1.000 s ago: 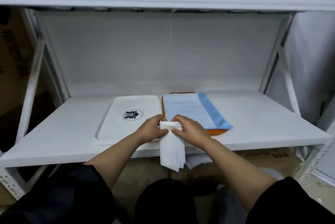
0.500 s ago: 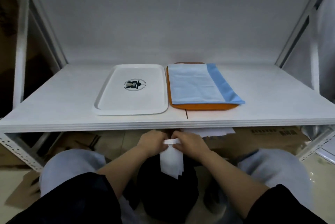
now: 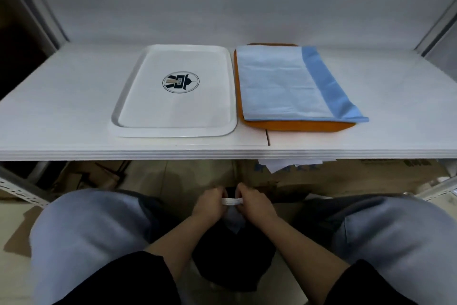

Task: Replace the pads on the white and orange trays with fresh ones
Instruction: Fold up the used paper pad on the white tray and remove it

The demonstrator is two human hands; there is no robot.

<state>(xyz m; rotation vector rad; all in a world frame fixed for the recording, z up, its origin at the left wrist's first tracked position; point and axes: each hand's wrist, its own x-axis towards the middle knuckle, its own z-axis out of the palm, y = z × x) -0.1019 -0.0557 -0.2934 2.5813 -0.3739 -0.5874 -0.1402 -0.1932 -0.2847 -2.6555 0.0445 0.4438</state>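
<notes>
My left hand (image 3: pixel 209 208) and my right hand (image 3: pixel 257 205) are down between my knees, below the front edge of the shelf (image 3: pixel 61 107). Each one pinches an end of the folded white pad (image 3: pixel 231 202), fingers curled over its top edge, so the pad is stretched as a short band between them while the rest of it hangs down under my knuckles. Directly beneath my hands is the dark opening of a black bin (image 3: pixel 232 262); the pad's lower corner hangs just above it, and I cannot tell whether it touches.

Up and ahead of my left hand, on the shelf, lies the white tray (image 3: pixel 138 97), bare, with a round dark emblem (image 3: pixel 180 82) printed near its middle. Just beside it, ahead of my right hand, lies the orange tray (image 3: pixel 296 126), the two rims nearly touching. A pale blue pad (image 3: pixel 279 82) covers almost all of the orange tray, with a darker blue strip along the side farthest from the white tray that overhangs the near corner.

Past my right hand, under the shelf, sits a cardboard box (image 3: pixel 346 176) with some white sheets (image 3: pixel 279 163) sticking out over its top.
</notes>
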